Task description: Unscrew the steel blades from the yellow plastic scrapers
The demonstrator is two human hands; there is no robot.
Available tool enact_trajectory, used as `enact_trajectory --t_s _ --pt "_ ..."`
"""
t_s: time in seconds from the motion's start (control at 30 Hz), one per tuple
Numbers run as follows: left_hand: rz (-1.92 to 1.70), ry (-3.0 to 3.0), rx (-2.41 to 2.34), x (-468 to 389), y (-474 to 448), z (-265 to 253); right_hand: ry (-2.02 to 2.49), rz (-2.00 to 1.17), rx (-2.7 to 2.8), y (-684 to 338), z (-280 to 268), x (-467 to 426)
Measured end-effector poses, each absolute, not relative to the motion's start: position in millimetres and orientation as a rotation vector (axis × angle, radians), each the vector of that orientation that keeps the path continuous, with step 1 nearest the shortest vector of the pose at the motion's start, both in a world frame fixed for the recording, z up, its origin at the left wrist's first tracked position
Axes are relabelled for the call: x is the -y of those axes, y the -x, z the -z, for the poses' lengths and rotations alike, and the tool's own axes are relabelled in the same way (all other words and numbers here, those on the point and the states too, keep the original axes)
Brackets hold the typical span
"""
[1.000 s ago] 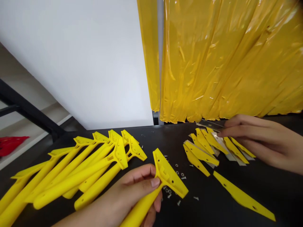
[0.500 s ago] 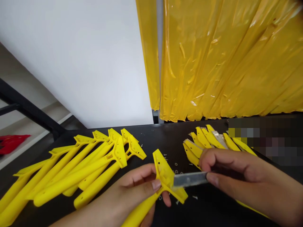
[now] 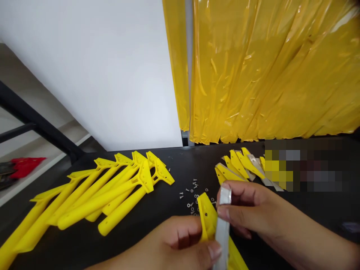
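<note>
My left hand is closed around a yellow plastic handle at its flared head, which has small holes. A flat silver metal blade stands nearly upright against the head's right side. Its upper end is pinched between thumb and fingers of my right hand, while my left thumb presses its lower part. More yellow shows to the right of the blade, and the lower end of the handle is out of view. Just beyond the head, several small screws and nuts lie scattered on the black table.
Several matching yellow handles lie in an overlapping row on the left. At the right, several flat yellow pieces lie with metal blades among them. A yellow plastic curtain hangs behind the table. A red item sits on the left shelf.
The blade has turned from nearly level to nearly upright and now lies along the yellow head. Both hands have come closer together, the left lower and to the right.
</note>
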State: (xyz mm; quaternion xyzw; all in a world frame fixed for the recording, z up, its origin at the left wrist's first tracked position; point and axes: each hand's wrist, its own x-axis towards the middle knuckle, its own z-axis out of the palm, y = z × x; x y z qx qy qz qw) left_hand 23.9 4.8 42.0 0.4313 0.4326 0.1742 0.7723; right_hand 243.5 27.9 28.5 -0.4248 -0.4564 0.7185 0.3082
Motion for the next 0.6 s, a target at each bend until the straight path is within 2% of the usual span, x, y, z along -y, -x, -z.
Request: enact_trajectory --t_s 0.37,0.6 --pt "-0.474 -0.849 -0.980 -12 -25 -21 0.987 -1.976 1.109 -244 1 -26" --pt "-0.420 -0.861 -0.991 -12 -16 -19 1.161 -1.818 1.324 -254 -6 -32"
